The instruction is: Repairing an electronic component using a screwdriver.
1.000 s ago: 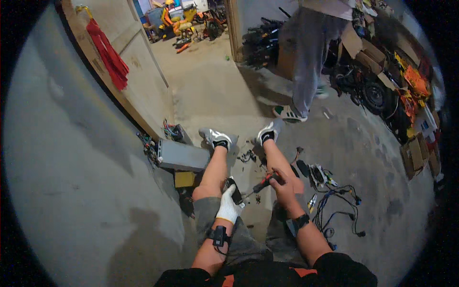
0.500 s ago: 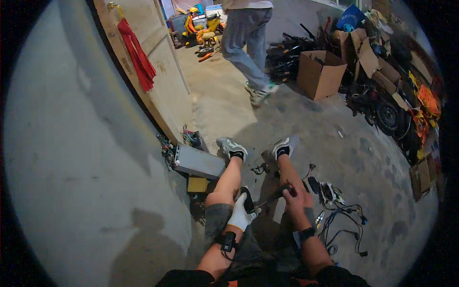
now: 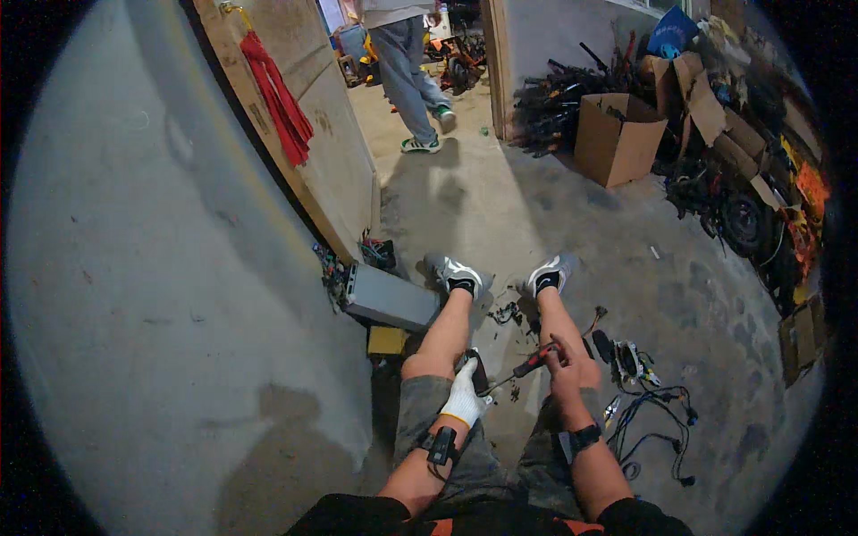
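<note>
My left hand (image 3: 466, 397), in a white glove, is closed round a dark, rounded part (image 3: 478, 364) above my left knee; its kind is hard to make out. In my bare right hand (image 3: 564, 371) is a screwdriver (image 3: 534, 360) with a red and black handle. Its thin shaft slants down to the left, and the tip reaches the gloved fingers by the dark part. On the floor to the right of my right leg lie a bundle of black cables (image 3: 645, 427), pliers (image 3: 611, 409) and an opened metal and white part (image 3: 633, 362).
A grey metal box (image 3: 391, 297) stands by the open door (image 3: 304, 98), with a small yellow-brown box (image 3: 386, 340) nearer me. Small dark scraps (image 3: 507, 313) lie between my feet. A cardboard box (image 3: 617, 141) and piled parts line the right. Another person (image 3: 407, 76) is in the doorway.
The other person has walked away to the left, into the doorway. My view has shifted slightly left. The screwdriver's handle shows more clearly, and my right fingers have loosened and lifted on it.
</note>
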Motion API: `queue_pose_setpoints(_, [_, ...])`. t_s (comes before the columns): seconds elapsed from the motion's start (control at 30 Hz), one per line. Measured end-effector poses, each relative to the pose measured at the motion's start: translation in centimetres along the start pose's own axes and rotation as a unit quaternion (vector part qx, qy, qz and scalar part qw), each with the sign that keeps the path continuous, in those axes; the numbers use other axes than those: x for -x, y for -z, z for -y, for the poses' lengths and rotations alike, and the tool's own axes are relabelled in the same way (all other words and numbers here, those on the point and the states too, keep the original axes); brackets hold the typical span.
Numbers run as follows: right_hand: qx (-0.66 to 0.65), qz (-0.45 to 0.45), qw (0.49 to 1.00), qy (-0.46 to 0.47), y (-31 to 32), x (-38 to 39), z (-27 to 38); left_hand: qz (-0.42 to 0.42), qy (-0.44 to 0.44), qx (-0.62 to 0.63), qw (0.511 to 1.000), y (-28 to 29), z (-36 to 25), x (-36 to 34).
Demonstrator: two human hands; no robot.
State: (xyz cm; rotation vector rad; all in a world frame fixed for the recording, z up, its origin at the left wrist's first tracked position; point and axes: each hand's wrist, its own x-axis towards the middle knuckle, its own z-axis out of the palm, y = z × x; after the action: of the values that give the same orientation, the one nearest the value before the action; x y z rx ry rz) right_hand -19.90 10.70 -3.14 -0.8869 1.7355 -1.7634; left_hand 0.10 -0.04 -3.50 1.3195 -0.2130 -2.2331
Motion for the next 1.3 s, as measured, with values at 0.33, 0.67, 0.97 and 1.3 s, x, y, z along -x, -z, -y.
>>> queue_pose_setpoints(0.33, [0.005,0.033,0.998,-0.056,-0.7,0.9,4.2,-0.024,0.019,0.006,1.0,-0.9,-0.2,1.5])
queue_pose_setpoints(0.67, [-0.116,0.011,0.993,-0.029,-0.9,1.3,5.5,-0.05,0.037,0.028,0.998,-1.8,-0.6,2.6])
queue_pose_setpoints(0.97, [0.014,-0.038,0.999,-0.015,-1.8,0.6,3.5,-0.02,0.015,0.033,0.999,0.4,0.0,0.0])
queue_pose_setpoints(1.3, [-0.15,0.084,0.984,-0.041,-1.4,1.0,6.1,-0.037,0.03,0.007,0.999,-0.1,-0.1,1.4])
